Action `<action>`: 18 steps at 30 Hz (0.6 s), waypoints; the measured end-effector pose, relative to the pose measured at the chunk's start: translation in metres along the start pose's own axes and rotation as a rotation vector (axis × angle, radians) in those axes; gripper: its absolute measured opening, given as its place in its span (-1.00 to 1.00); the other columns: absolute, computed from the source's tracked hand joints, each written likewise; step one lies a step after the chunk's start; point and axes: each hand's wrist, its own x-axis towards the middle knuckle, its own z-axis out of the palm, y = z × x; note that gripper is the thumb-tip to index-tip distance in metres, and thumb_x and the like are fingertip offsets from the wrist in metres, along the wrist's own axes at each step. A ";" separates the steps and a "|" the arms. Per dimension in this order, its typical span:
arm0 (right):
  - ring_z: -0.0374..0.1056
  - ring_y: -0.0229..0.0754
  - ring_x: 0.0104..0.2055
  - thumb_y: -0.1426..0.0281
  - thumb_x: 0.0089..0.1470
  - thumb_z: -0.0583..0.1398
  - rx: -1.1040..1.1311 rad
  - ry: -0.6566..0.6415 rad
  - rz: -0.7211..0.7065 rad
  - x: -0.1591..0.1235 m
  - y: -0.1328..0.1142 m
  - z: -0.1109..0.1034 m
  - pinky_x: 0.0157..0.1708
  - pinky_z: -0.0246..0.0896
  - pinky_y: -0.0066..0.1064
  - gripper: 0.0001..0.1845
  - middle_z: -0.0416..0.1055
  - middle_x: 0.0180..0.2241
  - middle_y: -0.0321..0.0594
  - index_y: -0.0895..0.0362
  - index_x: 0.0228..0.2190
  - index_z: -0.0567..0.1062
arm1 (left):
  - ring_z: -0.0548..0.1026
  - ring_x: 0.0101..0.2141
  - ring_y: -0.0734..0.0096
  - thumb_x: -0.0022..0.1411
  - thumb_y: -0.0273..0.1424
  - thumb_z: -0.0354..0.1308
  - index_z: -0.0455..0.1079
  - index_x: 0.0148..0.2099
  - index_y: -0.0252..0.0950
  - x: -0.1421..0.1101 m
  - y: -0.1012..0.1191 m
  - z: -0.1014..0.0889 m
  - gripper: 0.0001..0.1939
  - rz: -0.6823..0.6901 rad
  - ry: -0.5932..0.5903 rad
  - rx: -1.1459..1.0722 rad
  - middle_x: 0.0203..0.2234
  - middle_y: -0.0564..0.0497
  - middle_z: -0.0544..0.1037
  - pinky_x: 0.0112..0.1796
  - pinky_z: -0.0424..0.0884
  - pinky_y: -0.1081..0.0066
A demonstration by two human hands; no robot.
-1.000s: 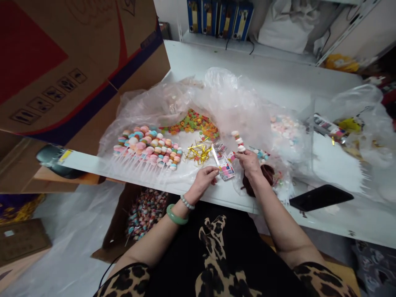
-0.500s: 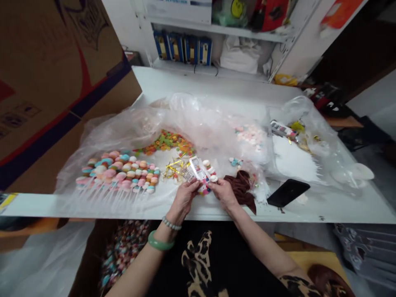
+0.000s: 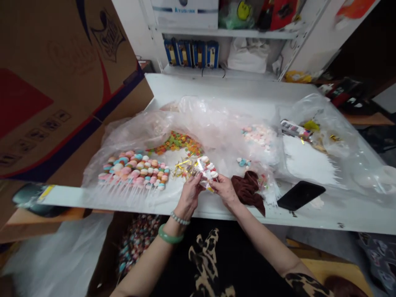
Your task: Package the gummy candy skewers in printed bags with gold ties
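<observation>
My left hand (image 3: 191, 192) pinches a small clear printed packet (image 3: 201, 166) above the table's front. Close beside it, my right hand (image 3: 225, 190) grips the lower end of a marshmallow skewer (image 3: 212, 170) with white and red pieces. The packet's film lies against the skewer; whether the skewer is inside it I cannot tell. Left of my hands lies a pile of marshmallow skewers (image 3: 133, 171) in pastel colours, on white sticks. Gold twist ties (image 3: 182, 168) are scattered just beyond my left hand. A brown cloth (image 3: 246, 187) lies right of my right hand.
Orange and green ring candies (image 3: 177, 142) and pink-white sweets (image 3: 260, 136) lie on plastic sheeting. At right are a leaning black phone (image 3: 301, 194) and white sticks (image 3: 309, 161). A large carton (image 3: 71, 103) stands at left. Below the table, a box holds wrapped sweets (image 3: 136, 243).
The view has turned, so the scene sits further right. The packet, flat and apart from the skewer before, now overlaps it. Both hands keep their hold.
</observation>
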 end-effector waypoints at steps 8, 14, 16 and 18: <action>-0.01 -0.42 -0.70 0.14 -0.26 0.30 -0.021 -0.024 0.153 -0.004 0.008 0.011 -0.71 -0.27 -0.54 -0.64 0.21 -0.69 -0.44 0.13 -0.50 0.38 | 0.33 -0.59 0.63 0.03 -0.42 0.32 0.33 -0.45 -0.33 0.016 -0.005 -0.007 -0.80 -0.038 0.104 -0.219 -0.62 0.15 0.40 -0.50 0.25 0.55; 0.01 -0.41 -0.71 0.14 -0.20 0.27 -0.145 -0.034 0.107 -0.003 0.007 0.008 -0.72 -0.23 -0.52 -0.69 0.23 -0.71 -0.42 0.12 -0.54 0.38 | 0.35 -0.63 0.57 0.14 -0.29 0.26 0.36 -0.39 -0.32 0.013 0.006 -0.020 -0.79 -0.107 0.075 -0.155 -0.61 0.11 0.43 -0.56 0.27 0.51; 0.03 -0.39 -0.70 0.17 -0.19 0.27 -0.194 -0.049 0.085 -0.003 0.008 0.006 -0.71 -0.20 -0.52 -0.73 0.23 -0.71 -0.42 0.12 -0.55 0.41 | 0.37 -0.62 0.55 0.12 -0.37 0.27 0.37 -0.39 -0.32 0.014 0.011 -0.025 -0.84 -0.075 0.095 -0.100 -0.59 0.09 0.45 -0.55 0.29 0.51; 0.05 -0.38 -0.68 0.19 -0.19 0.26 -0.212 -0.050 0.085 -0.003 0.011 0.005 -0.70 -0.19 -0.52 -0.75 0.22 -0.71 -0.42 0.12 -0.55 0.41 | 0.42 -0.57 0.53 0.13 -0.47 0.24 0.38 -0.38 -0.33 0.018 0.015 -0.027 -0.91 -0.091 0.159 -0.154 -0.56 0.08 0.47 -0.49 0.35 0.50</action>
